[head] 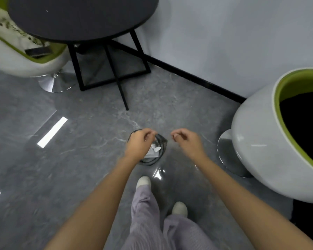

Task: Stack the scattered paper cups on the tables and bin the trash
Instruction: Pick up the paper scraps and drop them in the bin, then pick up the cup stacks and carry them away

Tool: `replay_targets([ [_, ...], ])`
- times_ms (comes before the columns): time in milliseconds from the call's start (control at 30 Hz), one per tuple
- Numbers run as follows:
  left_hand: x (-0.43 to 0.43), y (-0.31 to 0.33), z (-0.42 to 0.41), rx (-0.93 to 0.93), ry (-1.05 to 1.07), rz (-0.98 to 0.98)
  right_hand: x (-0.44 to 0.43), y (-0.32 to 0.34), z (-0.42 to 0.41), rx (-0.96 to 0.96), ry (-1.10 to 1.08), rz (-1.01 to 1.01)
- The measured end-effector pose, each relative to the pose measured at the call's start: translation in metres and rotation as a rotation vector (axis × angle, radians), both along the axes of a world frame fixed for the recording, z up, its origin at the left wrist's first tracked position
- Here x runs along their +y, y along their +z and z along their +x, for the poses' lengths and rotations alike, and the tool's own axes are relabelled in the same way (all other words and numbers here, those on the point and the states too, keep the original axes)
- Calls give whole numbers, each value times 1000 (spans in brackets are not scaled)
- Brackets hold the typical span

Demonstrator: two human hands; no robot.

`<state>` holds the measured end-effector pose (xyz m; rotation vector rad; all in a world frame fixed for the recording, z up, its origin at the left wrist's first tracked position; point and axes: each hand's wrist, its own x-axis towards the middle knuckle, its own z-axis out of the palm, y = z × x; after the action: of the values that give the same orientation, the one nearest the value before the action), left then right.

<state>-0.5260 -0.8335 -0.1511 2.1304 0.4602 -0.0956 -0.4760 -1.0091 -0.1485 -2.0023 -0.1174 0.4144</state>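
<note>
A small dark-rimmed bin [161, 141] stands on the grey floor just ahead of my feet. Crumpled white paper trash [154, 149] lies inside it. My left hand [138, 144] hovers over the bin's left side and covers part of the rim; its fingers are curled, with nothing visible in them. My right hand [187, 141] hangs in the air to the right of the bin, apart from it, fingers curled and thumb near the fingertips, holding nothing. No paper cups are in view.
A round black table [83, 17] on a black frame stands at the back left near the wall. One white-and-green egg chair [25, 60] sits at the left, holding a cushion and a dark flat object. Another egg chair [260, 134] stands close on the right.
</note>
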Motion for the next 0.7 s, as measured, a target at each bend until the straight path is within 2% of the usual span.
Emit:
replay_targets([
  [333, -51, 57, -73, -137, 84, -44, -40, 68, -53, -78, 208, 24],
  [700, -50, 84, -207, -171, 338, -24, -6, 105, -134, -103, 525, 41],
])
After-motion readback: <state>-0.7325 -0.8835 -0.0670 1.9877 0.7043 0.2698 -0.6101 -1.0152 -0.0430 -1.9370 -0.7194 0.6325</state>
